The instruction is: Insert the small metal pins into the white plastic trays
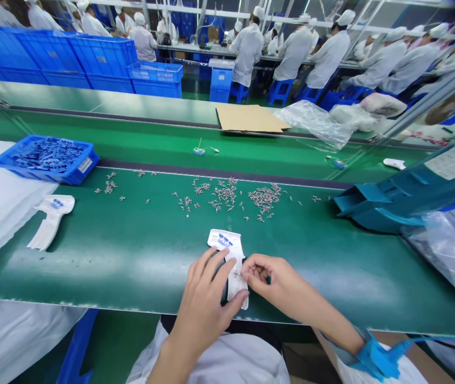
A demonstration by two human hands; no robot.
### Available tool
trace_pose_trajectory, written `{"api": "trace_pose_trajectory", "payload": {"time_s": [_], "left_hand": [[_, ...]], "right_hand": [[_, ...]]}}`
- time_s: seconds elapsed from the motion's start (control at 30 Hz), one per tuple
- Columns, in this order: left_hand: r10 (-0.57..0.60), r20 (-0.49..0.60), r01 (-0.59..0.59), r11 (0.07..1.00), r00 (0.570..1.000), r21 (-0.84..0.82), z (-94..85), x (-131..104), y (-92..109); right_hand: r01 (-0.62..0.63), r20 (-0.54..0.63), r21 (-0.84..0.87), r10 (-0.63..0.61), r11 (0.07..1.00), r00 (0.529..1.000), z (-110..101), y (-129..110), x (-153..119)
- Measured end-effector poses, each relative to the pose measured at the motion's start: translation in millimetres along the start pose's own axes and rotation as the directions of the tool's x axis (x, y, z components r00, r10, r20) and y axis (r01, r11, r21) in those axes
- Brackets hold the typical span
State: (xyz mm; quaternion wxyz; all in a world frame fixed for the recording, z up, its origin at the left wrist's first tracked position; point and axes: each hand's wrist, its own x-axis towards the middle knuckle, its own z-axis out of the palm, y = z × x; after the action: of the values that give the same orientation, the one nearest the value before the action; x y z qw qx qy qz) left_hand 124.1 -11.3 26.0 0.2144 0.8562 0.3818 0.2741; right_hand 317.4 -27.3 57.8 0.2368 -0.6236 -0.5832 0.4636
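A white handle-shaped plastic shell (pixel 235 246) with blue parts in its wider top end lies on the green work surface in front of me. My left hand (pixel 207 298) rests over it, fingertips on its upper part and thumb against the lower end, gripping it. My right hand (pixel 269 274) is at the shell's right edge with thumb and fingers pinched together; what they hold is too small to make out. Some tiny metal pieces (pixel 237 275) show on the shell beside those fingertips. Beyond the hands lie loose small metal parts (pixel 265 197) in scattered piles.
A similar white shell (pixel 54 218) lies at left, near a blue tray (pixel 86 164) of blue parts. A teal machine (pixel 391 200) stands at right. Cardboard (pixel 251 118) and plastic wrap (pixel 315 120) lie on the ledge behind. Co-workers in white (pixel 247 48) work beyond blue crates (pixel 103 56).
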Motion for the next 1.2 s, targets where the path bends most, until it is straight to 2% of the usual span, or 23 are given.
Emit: {"api": "trace_pose_trajectory", "payload": {"time_s": [0.07, 0.13, 0.4, 0.67, 0.83, 1.03, 1.13, 1.2], "left_hand": [[-0.001, 0.099, -0.003, 0.999, 0.995, 0.047, -0.4, -1, -2], [-0.015, 0.137, 0.005, 0.997, 0.99, 0.071, 0.0, -2, -3], [-0.019, 0.151, 0.006, 0.996, 0.988, 0.087, 0.5, -2, -3], [-0.016, 0.156, 0.005, 0.997, 0.988, 0.075, 2.2, 0, -4], [-0.015, 0.147, 0.001, 0.996, 0.989, 0.091, 2.1, -1, -6], [0.014, 0.101, -0.027, 0.992, 0.995, 0.123, 1.1, -5, -12], [0.048, 0.082, -0.059, 0.988, 0.995, 0.14, 1.1, -8, -11], [0.059, 0.042, -0.065, 0.987, 0.997, 0.148, -1.5, -10, -10]], "right_hand": [[0.005, 0.016, -0.077, -0.004, 0.997, 1.0, 0, 0, 1], [0.017, 0.032, -0.112, -0.014, 0.994, 0.999, 0, -2, 3], [-0.004, 0.01, -0.173, 0.006, 0.985, 1.0, -3, -4, 3], [-0.044, -0.004, -0.157, 0.044, 0.987, 0.999, 1, -3, 4], [-0.022, -0.029, -0.046, 0.02, 0.999, 0.999, 3, 4, 7], [-0.059, -0.071, 0.294, 0.084, 0.954, 0.994, 22, 21, 10], [-0.015, -0.092, 0.279, 0.042, 0.96, 0.995, 31, 24, 11], [0.007, -0.087, 0.287, 0.019, 0.958, 0.996, 29, 25, 17]]}}
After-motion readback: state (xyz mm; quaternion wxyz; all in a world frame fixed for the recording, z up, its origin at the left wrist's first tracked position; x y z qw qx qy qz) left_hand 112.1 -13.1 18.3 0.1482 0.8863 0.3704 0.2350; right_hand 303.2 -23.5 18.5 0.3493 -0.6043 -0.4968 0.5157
